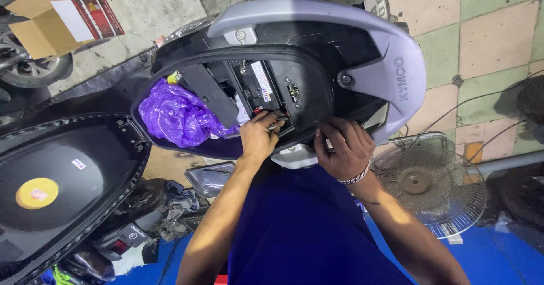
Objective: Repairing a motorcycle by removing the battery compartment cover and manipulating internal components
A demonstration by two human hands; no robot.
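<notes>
The under-seat compartment (170, 75) of a scooter is seen from above, w/ the seat (56, 177) flipped open to the left. The left hand (258, 137) is pushed into the compartment's near edge; its grip is closed around a small dark tool (276, 124), the tip of which is held at the red wires beside the battery (258, 84). The battery sits in a recess at the compartment's middle, just beyond the left hand's fingers. The right hand (343, 149) is laid over the compartment rim to the right, fingers curled down onto the rim; whether anything is held inside that grip can't be told. A beaded bracelet (358, 177) is worn on the right wrist. A crumpled purple plastic bag (178, 115) is stuffed in the compartment's left part, next to a black cover panel (209, 95). A grey rear grab rail (362, 41) is curved round the far side. A floor fan (430, 183) lies at right, a cardboard box (51, 21) far left.
</notes>
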